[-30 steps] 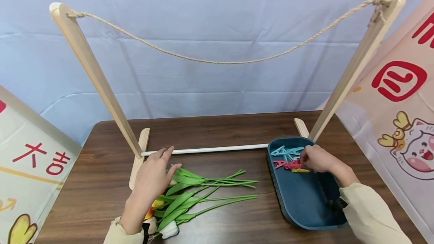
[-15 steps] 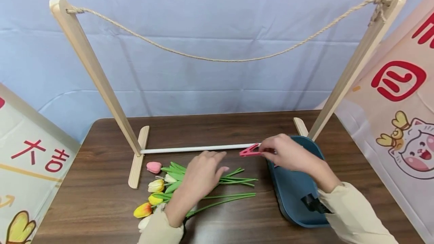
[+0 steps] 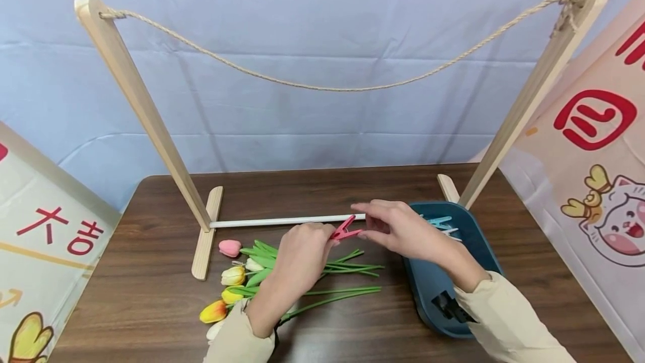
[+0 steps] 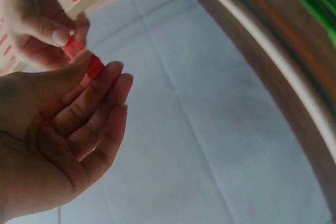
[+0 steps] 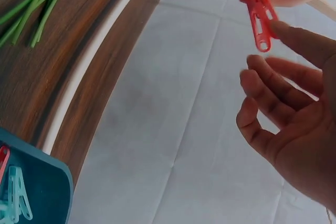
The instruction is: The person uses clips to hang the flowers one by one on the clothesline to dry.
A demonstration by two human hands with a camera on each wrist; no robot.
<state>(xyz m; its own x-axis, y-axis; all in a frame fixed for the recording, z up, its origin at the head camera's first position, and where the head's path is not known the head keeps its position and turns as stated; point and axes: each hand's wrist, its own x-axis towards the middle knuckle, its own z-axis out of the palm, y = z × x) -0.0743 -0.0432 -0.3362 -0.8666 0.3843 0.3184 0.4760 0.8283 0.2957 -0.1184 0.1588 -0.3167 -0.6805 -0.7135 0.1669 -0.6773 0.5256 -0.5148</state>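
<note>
A pink-red clothespin (image 3: 345,229) is in the air over the table, between both hands. My left hand (image 3: 304,248) pinches one end of it between thumb and fingers, as the left wrist view also shows on the red clothespin (image 4: 94,66). My right hand (image 3: 408,234) is at the other end. In the right wrist view its thumb touches the clothespin (image 5: 260,17), while the other fingers stand apart from it, loosely bent. Beneath the left hand lie artificial tulips (image 3: 214,311) with green stems (image 3: 353,267), partly hidden by that arm.
A blue bin (image 3: 414,296) stands at right, holding light-blue clothespins (image 3: 439,220) and others. Behind the hands, a wooden frame has two leaning posts (image 3: 141,105), a sagging rope (image 3: 327,89) and a low white rod (image 3: 267,222). Cloth hangs behind the table.
My right hand has taken the red clothespin out of the bin and carried it left. My left hand has moved right, over the stems, and now pinches it; the right fingers have spread.
</note>
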